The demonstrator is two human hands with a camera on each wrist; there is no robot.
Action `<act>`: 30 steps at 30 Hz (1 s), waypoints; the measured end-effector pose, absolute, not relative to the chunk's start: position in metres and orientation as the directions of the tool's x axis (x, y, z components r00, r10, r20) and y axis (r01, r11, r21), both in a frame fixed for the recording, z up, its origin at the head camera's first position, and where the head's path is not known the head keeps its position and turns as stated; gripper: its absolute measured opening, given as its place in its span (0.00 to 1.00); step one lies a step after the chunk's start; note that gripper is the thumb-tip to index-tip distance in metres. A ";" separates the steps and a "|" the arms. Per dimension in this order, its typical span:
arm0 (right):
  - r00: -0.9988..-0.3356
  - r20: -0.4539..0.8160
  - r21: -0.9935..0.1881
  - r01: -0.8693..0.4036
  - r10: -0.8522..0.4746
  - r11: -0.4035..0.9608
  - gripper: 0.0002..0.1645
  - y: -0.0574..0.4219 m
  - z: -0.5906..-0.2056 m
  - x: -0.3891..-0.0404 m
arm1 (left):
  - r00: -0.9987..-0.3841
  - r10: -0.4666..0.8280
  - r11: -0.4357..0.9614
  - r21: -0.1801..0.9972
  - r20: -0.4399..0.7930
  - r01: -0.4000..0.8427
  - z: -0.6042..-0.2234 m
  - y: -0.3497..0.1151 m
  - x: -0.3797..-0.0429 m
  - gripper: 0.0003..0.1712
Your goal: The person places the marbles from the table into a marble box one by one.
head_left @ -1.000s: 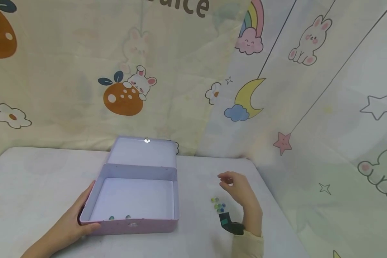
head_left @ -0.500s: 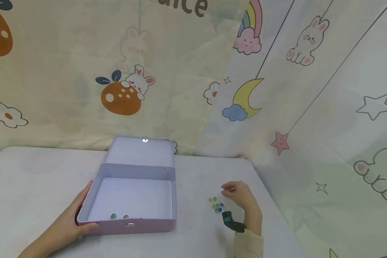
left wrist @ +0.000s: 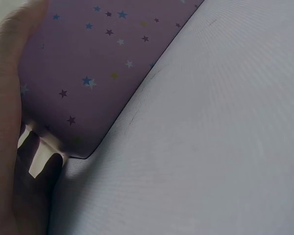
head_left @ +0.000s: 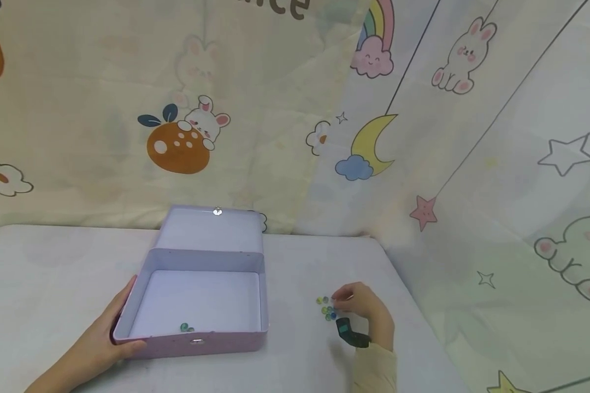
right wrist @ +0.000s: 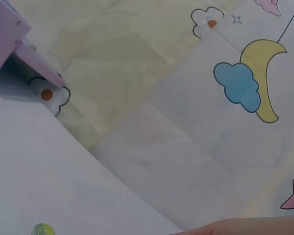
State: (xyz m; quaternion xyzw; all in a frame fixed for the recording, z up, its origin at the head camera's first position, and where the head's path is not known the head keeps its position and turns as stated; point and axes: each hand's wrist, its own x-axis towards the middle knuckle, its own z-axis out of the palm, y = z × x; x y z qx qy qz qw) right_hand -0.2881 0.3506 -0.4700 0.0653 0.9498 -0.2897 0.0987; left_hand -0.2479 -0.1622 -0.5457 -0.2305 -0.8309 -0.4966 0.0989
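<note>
A lilac tin box (head_left: 149, 295) stands with its lid (head_left: 208, 229) raised at the back. Two greenish marbles, one of them a green marble (head_left: 184, 327), lie inside by the front wall. My left hand (head_left: 98, 335) grips the box's front left corner, thumb along the front. Close up in the left wrist view, the star-printed wall (left wrist: 103, 63) runs beside the hand. To the right of the box, several yellow, green and blue marbles (head_left: 324, 310) form a cluster on the table. My right hand (head_left: 366, 305) is at its right edge, fingers loosely bent; contact with a marble is unclear.
A white-covered table (head_left: 295, 360) carries everything. Behind it hangs a printed cloth (head_left: 275, 109) with rabbits, a moon and stars. A black wrist strap piece (head_left: 352, 334) sits by the right wrist. The right wrist view catches one yellow-green marble (right wrist: 43, 229).
My right hand has come down and toward the marble cluster. Inside the box, the two marbles have rolled right and closer together. My left hand keeps its grip.
</note>
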 end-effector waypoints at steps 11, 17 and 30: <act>-0.971 -0.229 -0.522 0.176 0.062 0.834 0.11 0.345 -0.476 -0.292 | -0.872 0.281 0.417 0.768 0.400 0.486 -0.544 -0.167 -0.247 0.66; -0.973 -0.219 -0.508 0.179 0.075 0.843 0.09 0.345 -0.480 -0.293 | -0.872 0.281 0.411 0.771 0.402 0.488 -0.544 -0.167 -0.247 0.66; -0.979 -0.116 -0.500 0.203 0.168 0.842 0.05 0.345 -0.487 -0.303 | -0.875 0.288 0.413 0.774 0.389 0.480 -0.546 -0.164 -0.248 0.66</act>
